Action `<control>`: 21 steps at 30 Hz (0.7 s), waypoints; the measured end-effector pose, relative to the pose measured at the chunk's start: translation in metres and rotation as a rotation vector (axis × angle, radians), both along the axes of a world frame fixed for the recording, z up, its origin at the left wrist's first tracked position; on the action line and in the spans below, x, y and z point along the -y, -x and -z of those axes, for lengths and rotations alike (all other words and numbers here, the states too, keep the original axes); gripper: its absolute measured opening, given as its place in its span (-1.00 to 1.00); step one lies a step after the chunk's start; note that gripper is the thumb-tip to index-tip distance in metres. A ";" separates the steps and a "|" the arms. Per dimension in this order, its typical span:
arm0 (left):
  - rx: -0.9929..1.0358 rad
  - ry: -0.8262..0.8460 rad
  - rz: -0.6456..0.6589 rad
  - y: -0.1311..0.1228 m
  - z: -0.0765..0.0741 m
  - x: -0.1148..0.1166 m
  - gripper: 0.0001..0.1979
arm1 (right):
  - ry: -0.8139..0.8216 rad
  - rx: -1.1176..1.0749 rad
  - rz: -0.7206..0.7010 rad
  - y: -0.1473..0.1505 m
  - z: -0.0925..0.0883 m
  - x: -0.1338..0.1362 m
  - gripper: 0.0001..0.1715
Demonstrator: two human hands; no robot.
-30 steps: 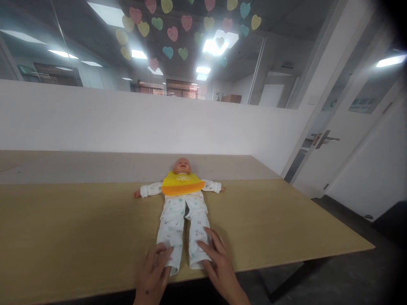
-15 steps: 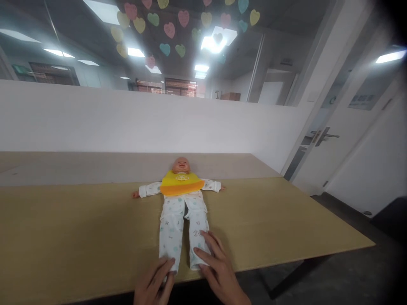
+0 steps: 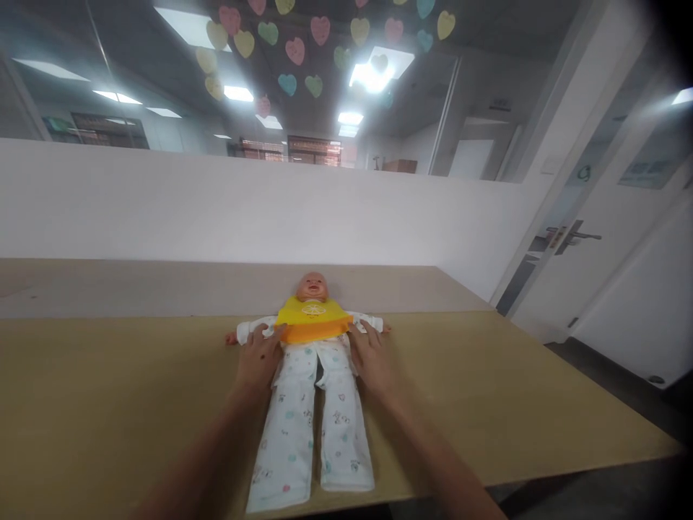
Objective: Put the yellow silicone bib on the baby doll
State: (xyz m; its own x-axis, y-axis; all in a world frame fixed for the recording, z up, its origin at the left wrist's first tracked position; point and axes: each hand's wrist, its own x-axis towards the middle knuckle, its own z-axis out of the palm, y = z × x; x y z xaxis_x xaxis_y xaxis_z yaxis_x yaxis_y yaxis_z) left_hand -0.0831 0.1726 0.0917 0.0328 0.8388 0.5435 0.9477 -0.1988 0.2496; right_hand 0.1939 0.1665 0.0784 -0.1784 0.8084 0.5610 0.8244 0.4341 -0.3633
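From the head camera: one plastic baby doll in white printed cotton pyjamas (image 3: pixel 311 404) lies face up along the pale wooden worktop (image 3: pixel 108 390), feet right at the near edge. The left hand (image 3: pixel 258 355) and right hand (image 3: pixel 368 354) lie open, fingers spread, flat on the doll's sides just under the one yellow-and-orange silicone bib (image 3: pixel 312 320), gripping nothing. Risk, as I judge it: any tug toward the edge could slide the legs off the worktop, and loose cloth could bunch or drag the bib askew. Count: one doll, one bib, two hands.
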 end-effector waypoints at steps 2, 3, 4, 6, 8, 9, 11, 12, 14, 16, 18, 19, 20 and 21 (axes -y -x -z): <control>-0.107 -0.008 -0.001 0.000 -0.001 -0.018 -0.57 | -0.001 0.081 0.014 0.010 -0.009 -0.026 -0.35; -0.124 -0.016 0.023 0.001 -0.001 -0.024 -0.59 | 0.008 0.108 0.008 0.014 -0.012 -0.035 -0.39; -0.123 -0.034 0.056 0.002 0.000 -0.028 -0.61 | 0.022 0.125 -0.005 0.017 -0.014 -0.042 -0.44; -0.087 -0.109 0.108 0.006 0.002 -0.032 -0.65 | 0.043 0.130 -0.048 0.022 -0.014 -0.048 -0.54; -0.053 -0.186 0.128 0.010 0.006 -0.032 -0.66 | 0.037 0.108 -0.088 0.022 -0.011 -0.049 -0.60; -0.048 -0.209 0.138 0.011 0.009 -0.032 -0.66 | 0.025 0.097 -0.099 0.021 -0.008 -0.048 -0.61; -0.050 -0.238 0.167 0.012 0.017 -0.031 -0.67 | -0.004 0.083 -0.117 0.019 0.000 -0.046 -0.61; -0.046 -0.253 0.185 0.012 0.022 -0.030 -0.67 | -0.021 0.075 -0.127 0.017 0.004 -0.045 -0.60; -0.010 -0.281 0.220 0.012 0.032 -0.029 -0.68 | -0.069 0.032 -0.150 0.013 0.014 -0.044 -0.58; 0.081 -0.293 0.237 0.012 0.041 -0.027 -0.68 | -0.132 -0.038 -0.175 0.009 0.022 -0.042 -0.57; 0.205 -0.268 0.221 0.015 0.048 -0.025 -0.67 | -0.184 -0.110 -0.193 0.003 0.029 -0.038 -0.55; 0.273 -0.252 0.197 0.017 0.051 -0.025 -0.68 | -0.193 -0.147 -0.191 0.000 0.032 -0.036 -0.55; 0.332 -0.237 0.165 0.021 0.053 -0.025 -0.69 | -0.188 -0.185 -0.176 -0.004 0.036 -0.035 -0.55; 0.386 -0.218 0.121 0.024 0.054 -0.026 -0.70 | -0.173 -0.231 -0.149 -0.008 0.039 -0.034 -0.55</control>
State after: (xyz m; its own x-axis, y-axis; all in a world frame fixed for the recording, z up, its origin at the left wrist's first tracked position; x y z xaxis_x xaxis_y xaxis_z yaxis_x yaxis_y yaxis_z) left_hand -0.1076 0.1982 0.0378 -0.1158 0.7064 0.6983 0.7600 -0.3896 0.5201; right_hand 0.2015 0.2003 0.0394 -0.1393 0.6725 0.7269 0.6516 0.6149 -0.4441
